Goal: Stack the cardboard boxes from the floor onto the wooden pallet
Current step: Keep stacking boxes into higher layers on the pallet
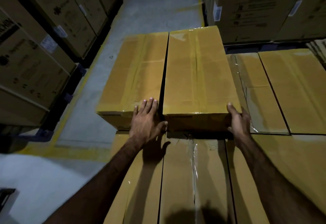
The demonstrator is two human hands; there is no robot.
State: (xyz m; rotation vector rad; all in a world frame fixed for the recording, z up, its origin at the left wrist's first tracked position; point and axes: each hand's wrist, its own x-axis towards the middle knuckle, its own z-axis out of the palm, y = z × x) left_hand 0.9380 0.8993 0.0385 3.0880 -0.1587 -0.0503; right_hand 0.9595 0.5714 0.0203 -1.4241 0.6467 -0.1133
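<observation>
- Your right hand (pixel 239 121) grips the right box (pixel 199 75) at its near right corner, thumb on top.
- Your left hand (pixel 146 117) lies flat, fingers straight, on the left box (pixel 134 72), thumb at the right box's near face.
- Both boxes sit touching on a lower layer (pixel 178 179); the pallet is probably hidden beneath.

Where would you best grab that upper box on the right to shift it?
Probably by its two near bottom corners, coming from the near end. The upper right box is long and butts against its neighbour, so the sides are shut off; the left hand and right hand sit there.
</observation>
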